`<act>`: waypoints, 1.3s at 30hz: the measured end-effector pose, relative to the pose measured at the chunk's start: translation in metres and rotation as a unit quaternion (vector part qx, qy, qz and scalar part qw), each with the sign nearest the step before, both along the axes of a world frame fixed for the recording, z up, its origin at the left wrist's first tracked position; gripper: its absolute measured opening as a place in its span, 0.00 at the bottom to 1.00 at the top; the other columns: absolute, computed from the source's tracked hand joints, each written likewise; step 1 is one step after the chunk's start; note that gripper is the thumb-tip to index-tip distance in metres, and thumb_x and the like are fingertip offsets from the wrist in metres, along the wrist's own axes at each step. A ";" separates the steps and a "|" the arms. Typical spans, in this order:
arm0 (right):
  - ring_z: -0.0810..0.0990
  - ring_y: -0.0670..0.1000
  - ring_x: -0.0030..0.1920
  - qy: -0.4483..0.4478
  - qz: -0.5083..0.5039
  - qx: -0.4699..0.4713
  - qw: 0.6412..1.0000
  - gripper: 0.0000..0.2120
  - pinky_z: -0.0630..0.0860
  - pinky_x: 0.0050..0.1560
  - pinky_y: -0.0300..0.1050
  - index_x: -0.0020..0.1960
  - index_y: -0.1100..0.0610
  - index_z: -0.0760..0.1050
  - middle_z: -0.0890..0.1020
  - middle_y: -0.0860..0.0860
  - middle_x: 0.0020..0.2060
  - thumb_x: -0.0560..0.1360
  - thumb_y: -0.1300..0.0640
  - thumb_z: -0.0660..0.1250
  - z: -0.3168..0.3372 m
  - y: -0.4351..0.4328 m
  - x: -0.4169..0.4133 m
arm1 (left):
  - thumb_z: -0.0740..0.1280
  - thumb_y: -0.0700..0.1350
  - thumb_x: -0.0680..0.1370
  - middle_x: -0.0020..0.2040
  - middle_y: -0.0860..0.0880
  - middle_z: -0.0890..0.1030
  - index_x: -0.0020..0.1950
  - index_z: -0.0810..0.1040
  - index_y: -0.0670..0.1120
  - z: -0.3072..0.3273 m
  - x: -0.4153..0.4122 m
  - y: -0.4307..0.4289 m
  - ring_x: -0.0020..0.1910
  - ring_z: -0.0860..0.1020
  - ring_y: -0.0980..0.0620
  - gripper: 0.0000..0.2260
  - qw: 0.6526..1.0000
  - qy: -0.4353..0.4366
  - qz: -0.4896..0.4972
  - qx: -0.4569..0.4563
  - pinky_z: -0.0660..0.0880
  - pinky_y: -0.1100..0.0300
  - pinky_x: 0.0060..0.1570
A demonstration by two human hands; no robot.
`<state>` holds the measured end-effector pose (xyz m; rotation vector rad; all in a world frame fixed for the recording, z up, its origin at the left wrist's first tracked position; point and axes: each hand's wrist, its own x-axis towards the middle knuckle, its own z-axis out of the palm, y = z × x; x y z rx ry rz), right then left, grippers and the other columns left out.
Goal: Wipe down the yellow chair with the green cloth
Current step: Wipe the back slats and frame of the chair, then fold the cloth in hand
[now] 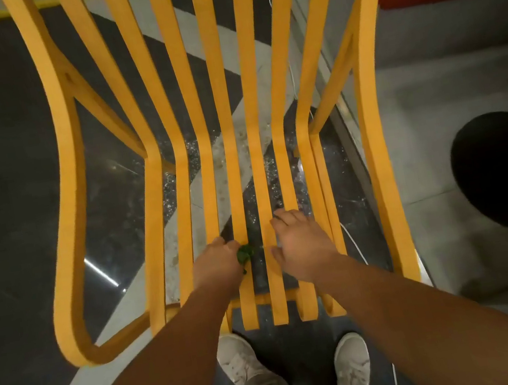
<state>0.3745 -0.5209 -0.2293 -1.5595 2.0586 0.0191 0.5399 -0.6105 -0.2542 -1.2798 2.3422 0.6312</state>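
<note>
Crumpled green cloth (245,254) is gripped by the left hand (215,262) against the yellow slatted wooden chair (251,92); right hand (301,244) is rested open on slats just beside.

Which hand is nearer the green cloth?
Left. The left hand grips the green cloth; the right hand rests open on the slats of the yellow chair, to the cloth's right, not touching it.
</note>
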 end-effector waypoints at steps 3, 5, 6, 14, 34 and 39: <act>0.61 0.57 0.76 0.004 0.022 -0.022 1.000 0.27 0.62 0.76 0.55 0.76 0.57 0.65 0.64 0.54 0.77 0.81 0.47 0.62 0.041 -0.003 -0.008 | 0.66 0.45 0.79 0.59 0.46 0.75 0.68 0.76 0.51 0.042 0.002 0.004 0.57 0.78 0.42 0.17 1.000 0.022 0.016 -0.012 0.77 0.50 0.50; 0.60 0.57 0.77 0.001 0.028 -0.035 0.999 0.26 0.61 0.76 0.55 0.77 0.57 0.65 0.64 0.53 0.77 0.82 0.48 0.62 0.072 -0.007 -0.013 | 0.69 0.46 0.77 0.57 0.47 0.76 0.66 0.77 0.51 0.076 -0.005 0.001 0.55 0.78 0.43 0.17 0.998 0.049 0.021 -0.036 0.78 0.51 0.48; 0.59 0.57 0.77 -0.005 0.031 -0.044 0.999 0.26 0.61 0.76 0.54 0.77 0.57 0.64 0.64 0.53 0.77 0.82 0.49 0.62 0.088 -0.008 -0.015 | 0.70 0.47 0.77 0.56 0.47 0.76 0.66 0.77 0.51 0.093 -0.009 -0.002 0.54 0.78 0.44 0.17 0.996 0.063 0.020 -0.052 0.78 0.51 0.47; 0.65 0.56 0.74 -0.027 -0.015 -0.163 0.986 0.21 0.67 0.72 0.53 0.75 0.57 0.67 0.71 0.53 0.72 0.83 0.51 0.59 0.266 -0.012 -0.055 | 0.72 0.47 0.76 0.59 0.50 0.78 0.68 0.72 0.52 0.297 -0.064 -0.005 0.58 0.78 0.47 0.21 0.963 0.211 0.042 -0.161 0.77 0.51 0.50; 0.83 0.57 0.50 -0.457 -0.285 -0.310 0.784 0.13 0.81 0.53 0.61 0.61 0.57 0.73 0.79 0.65 0.58 0.78 0.63 0.70 0.544 0.109 -0.119 | 0.79 0.50 0.65 0.49 0.57 0.69 0.51 0.66 0.56 0.596 -0.160 0.090 0.44 0.74 0.53 0.25 0.897 0.412 -0.139 -0.084 0.72 0.60 0.37; 0.82 0.59 0.48 -0.430 -0.335 -0.382 0.746 0.08 0.81 0.51 0.64 0.52 0.59 0.72 0.80 0.64 0.48 0.77 0.67 0.69 0.576 0.170 -0.136 | 0.81 0.57 0.65 0.58 0.58 0.74 0.62 0.69 0.58 0.619 -0.185 0.112 0.55 0.77 0.59 0.31 0.868 0.449 -0.187 0.097 0.77 0.62 0.51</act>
